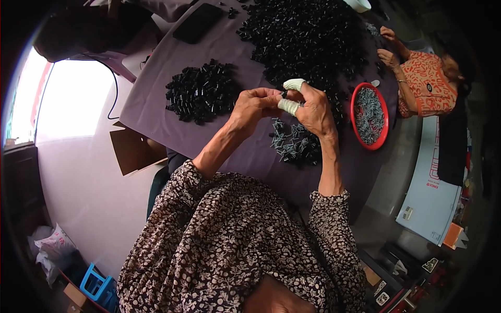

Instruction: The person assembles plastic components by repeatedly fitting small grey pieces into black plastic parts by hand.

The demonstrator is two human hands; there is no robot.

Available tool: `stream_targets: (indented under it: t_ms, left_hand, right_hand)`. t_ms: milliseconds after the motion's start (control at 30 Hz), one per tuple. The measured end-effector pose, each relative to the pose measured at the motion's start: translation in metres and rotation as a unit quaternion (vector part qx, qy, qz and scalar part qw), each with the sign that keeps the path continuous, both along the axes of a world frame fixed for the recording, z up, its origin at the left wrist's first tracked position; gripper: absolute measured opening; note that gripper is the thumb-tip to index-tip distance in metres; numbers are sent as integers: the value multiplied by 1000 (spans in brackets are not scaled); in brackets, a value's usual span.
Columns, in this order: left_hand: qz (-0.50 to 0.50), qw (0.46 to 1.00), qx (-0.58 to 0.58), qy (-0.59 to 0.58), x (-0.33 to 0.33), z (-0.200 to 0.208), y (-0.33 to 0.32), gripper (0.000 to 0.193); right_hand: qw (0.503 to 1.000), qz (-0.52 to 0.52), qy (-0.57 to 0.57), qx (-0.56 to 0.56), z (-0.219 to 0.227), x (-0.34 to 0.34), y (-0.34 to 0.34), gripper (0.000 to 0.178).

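Note:
Above the purple-grey tablecloth (224, 151), my left hand (253, 109) and my right hand (316, 117) meet, fingertips pinched together. Between them shows a small black plastic piece (283, 94), partly hidden by the fingers; both hands appear to grip it. Two digits of my right hand wear pale ribbed finger covers (288, 107). Just below the hands lies a loose pile of silvery screws (293, 142) with black pieces among it. To the left of my left hand sits a smaller pile of black pieces (201, 93). A big heap of similar black pieces (308, 39) spreads beyond my hands.
A red bowl (386, 122) full of screws stands right of my right hand. At the far right, another person in an orange patterned top (425, 78) works at the table with both hands. A dark phone-like slab (198, 23) lies far left. An open cardboard box (133, 151) is beside the table.

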State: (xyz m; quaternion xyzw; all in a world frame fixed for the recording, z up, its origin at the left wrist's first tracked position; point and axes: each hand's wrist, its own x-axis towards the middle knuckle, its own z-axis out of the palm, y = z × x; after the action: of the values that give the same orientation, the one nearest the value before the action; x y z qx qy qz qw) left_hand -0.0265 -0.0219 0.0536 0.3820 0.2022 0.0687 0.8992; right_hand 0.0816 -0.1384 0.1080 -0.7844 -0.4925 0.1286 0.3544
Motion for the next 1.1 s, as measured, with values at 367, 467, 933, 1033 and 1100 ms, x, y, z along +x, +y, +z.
stream_targets:
  t_ms: [367, 467, 933, 1033, 1100]
  left_hand:
    - [30, 999, -28, 23, 2, -12, -6, 12]
    - [27, 999, -23, 22, 0, -12, -6, 12]
    - [-61, 989, 108, 76, -15, -23, -18, 15]
    - [-96, 984, 106, 104, -29, -29, -25, 15]
    - [-112, 979, 112, 126, -33, -22, -31, 13]
  right_hand:
    - [960, 56, -272, -46, -9, -9, 5, 21]
    - [963, 57, -260, -44, -19, -9, 5, 19]
    - [956, 70, -285, -23, -54, -21, -22, 7]
    - [952, 77, -297, -18, -66, -33, -33, 6]
    - [959, 73, -270, -39, -73, -40, -42, 7]
